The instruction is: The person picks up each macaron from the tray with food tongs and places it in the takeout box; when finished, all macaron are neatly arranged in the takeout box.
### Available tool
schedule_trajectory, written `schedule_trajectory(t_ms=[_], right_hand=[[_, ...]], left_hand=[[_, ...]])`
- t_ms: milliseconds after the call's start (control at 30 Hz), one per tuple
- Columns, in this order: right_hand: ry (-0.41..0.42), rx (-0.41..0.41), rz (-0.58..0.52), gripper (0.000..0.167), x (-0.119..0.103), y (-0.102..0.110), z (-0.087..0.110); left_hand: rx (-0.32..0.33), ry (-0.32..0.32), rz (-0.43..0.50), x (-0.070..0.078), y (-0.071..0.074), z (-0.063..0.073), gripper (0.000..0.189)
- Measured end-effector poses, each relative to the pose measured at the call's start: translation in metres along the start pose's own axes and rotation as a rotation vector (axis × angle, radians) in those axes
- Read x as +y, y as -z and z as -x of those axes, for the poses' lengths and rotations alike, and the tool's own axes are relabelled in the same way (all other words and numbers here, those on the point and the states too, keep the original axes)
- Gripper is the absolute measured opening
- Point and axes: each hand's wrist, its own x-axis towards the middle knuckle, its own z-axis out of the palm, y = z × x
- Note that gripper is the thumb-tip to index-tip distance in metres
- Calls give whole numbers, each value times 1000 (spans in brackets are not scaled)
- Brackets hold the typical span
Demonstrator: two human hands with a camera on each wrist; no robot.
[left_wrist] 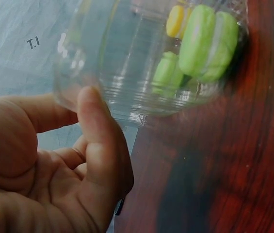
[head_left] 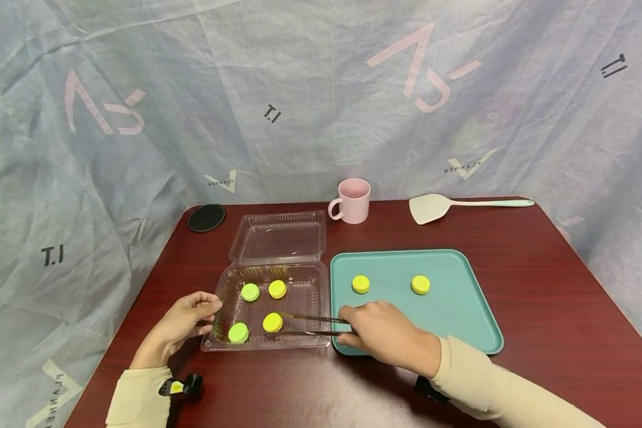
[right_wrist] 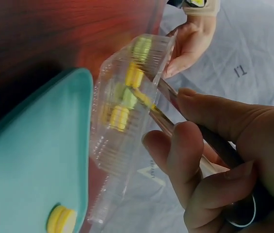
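Note:
My right hand [head_left: 384, 333] grips a pair of metal tongs [right_wrist: 214, 141] with a dark handle. Their tips reach into a clear plastic container [head_left: 305, 297], on either side of a yellow macaron [head_left: 272, 323] near its front. Another yellow macaron [head_left: 277, 289] and two green macarons, one at the back [head_left: 250, 292] and one at the front left [head_left: 238, 333], lie in the same base. At the container's left edge, my left hand [head_left: 184, 324] pinches the rim between thumb and finger, as the left wrist view shows.
A teal tray [head_left: 460, 321] right of the container bears two yellow macarons, one left [head_left: 361, 284] and one right [head_left: 420, 285]. The container's lid [head_left: 280, 238] lies folded back. Behind stand a pink mug [head_left: 355, 202], a white spatula [head_left: 430, 208] and a black round coaster [head_left: 206, 218].

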Motion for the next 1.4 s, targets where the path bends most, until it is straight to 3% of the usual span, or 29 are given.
schedule_trajectory(t_ms=[300, 633, 1400], right_hand=[[39, -14, 79, 28, -6, 2, -11], [21, -15, 89, 30, -5, 1, -13], [-63, 15, -63, 23, 5, 18, 14]], left_hand=[[-2, 2, 0, -2, 1, -2, 20], [8, -16, -15, -1, 1, -2, 21], [10, -7, -2, 1, -2, 1, 17]])
